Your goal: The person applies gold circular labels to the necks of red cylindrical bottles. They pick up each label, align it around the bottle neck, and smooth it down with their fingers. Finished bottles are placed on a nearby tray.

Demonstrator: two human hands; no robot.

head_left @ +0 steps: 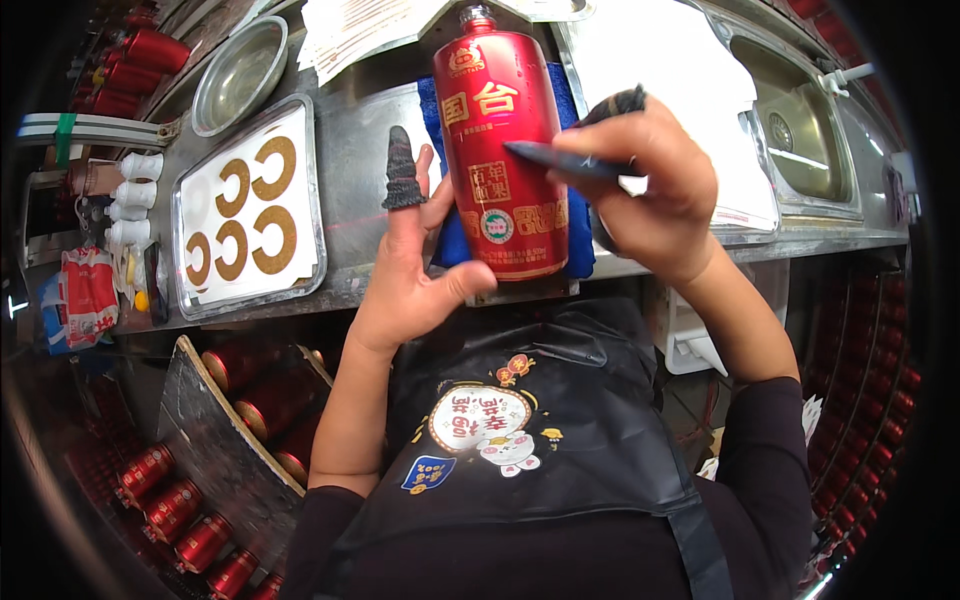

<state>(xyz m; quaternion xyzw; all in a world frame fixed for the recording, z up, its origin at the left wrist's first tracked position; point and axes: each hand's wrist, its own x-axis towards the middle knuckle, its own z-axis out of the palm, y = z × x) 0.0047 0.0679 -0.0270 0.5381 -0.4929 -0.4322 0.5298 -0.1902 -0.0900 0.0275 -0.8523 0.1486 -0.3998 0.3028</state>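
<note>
A red bottle (512,140) with gold printing and a round pale label lies on a blue cloth (580,240), its neck pointing away from me. My left hand (408,270) rests at the bottle's lower left with fingers spread. A black ribbed finger cot covers its raised index finger, and the thumb reaches the bottle's base edge. In my right hand (660,185) is a slim black pointed tool (575,160), pinched like a pen. Its tip is over the middle of the bottle's front; whether it touches I cannot tell. Black also covers one right finger.
A metal tray (318,225) with gold C-shaped pieces on white sheets lies left, near a metal bowl (240,75). White sheets (665,110) and a sink (800,120) are right. Below the bench, a crate (215,410) holds red bottles; more stand on the floor.
</note>
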